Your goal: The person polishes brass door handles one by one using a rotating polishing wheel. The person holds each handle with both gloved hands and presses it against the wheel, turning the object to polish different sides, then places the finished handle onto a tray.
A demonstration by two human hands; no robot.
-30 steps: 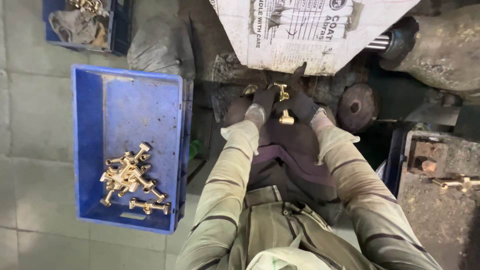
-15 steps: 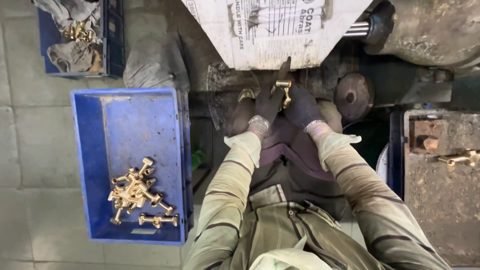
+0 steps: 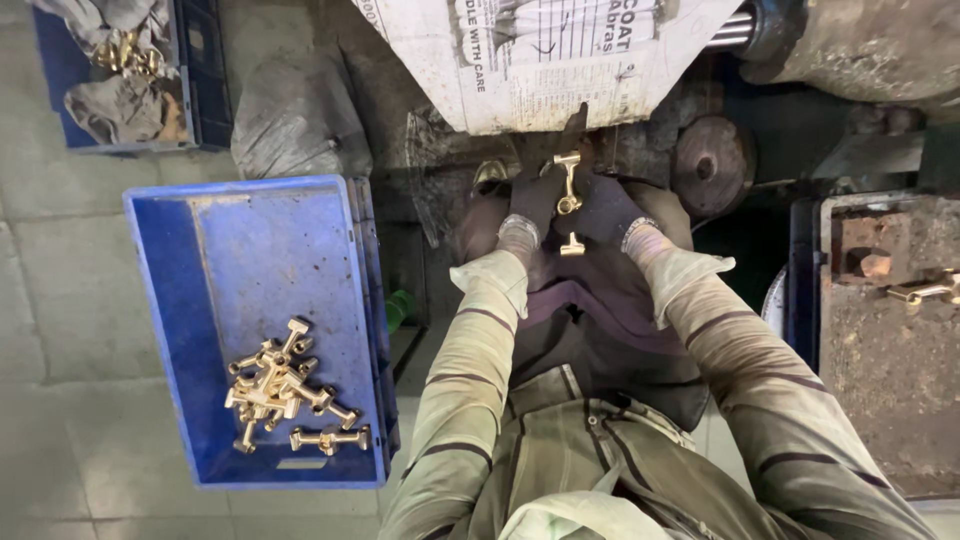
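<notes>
— Now, holding what?
— Holding a brass fitting (image 3: 568,195), long and upright, with a cross-piece at the top and another at the bottom. Gripped between both gloved hands, in front of the lap.
— And the fingers?
— Left hand (image 3: 532,203) closed on the left side of the fitting, fingers curled and pressed together. Right hand (image 3: 606,208) closed on the right side in the same way. Cannot tell each fingertip exactly, dark gloves hide them.
— Just beyond the fingers?
— A machine part wrapped in printed white paper (image 3: 540,60), almost touching the top of the fitting. Right of the right fingers, a round dark wheel (image 3: 712,165).
— Further out?
— Well left of the left fingers, a blue plastic crate (image 3: 240,250) on the floor, with a heap of brass fittings (image 3: 285,395) in its near corner. Beyond it, a grey sack (image 3: 295,115) and a second blue crate (image 3: 205,95) with rags. Far right of the right fingers, a dirty metal bench (image 3: 880,360) with one more brass piece (image 3: 920,292).
</notes>
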